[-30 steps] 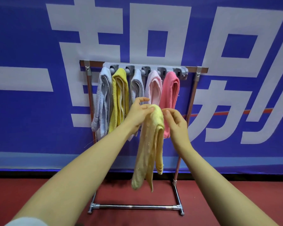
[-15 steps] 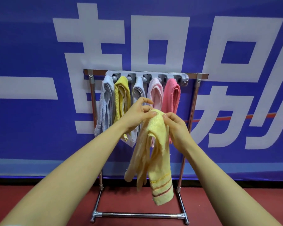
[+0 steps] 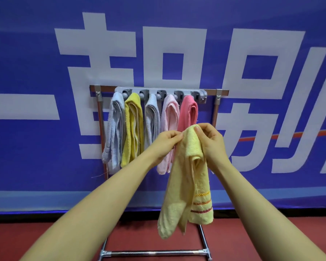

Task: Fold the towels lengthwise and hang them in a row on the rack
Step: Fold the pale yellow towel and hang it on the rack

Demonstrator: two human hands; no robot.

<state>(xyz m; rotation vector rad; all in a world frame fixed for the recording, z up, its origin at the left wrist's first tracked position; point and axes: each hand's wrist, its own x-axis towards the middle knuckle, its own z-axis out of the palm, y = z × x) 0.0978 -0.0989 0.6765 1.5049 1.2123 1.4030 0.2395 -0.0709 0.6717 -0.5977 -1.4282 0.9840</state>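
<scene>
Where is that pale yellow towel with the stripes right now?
In the head view, the pale yellow towel hangs right of centre, pinched at its top by both hands, in front of the pink towels' lower parts on the rack.

1. The rack [image 3: 215, 110] is standing on the red floor [image 3: 45, 240], its bottom crossbar at about 6 o'clock in the view.
2. A grey clip bar [image 3: 199, 93] is running along the rack's top rail, toward 12 o'clock from the crossbar.
3. Five folded towels are hanging from it in a row, side by side:
   - a pale blue towel [image 3: 114, 129] at the 9 o'clock end;
   - a mustard yellow towel [image 3: 132, 127] beside it;
   - a second pale blue towel [image 3: 152, 119] in the middle;
   - a light pink towel [image 3: 170, 117] next;
   - a coral pink towel [image 3: 188, 112] at the 3 o'clock end.
4. The slot furthest toward 3 o'clock is holding no towel.
</scene>
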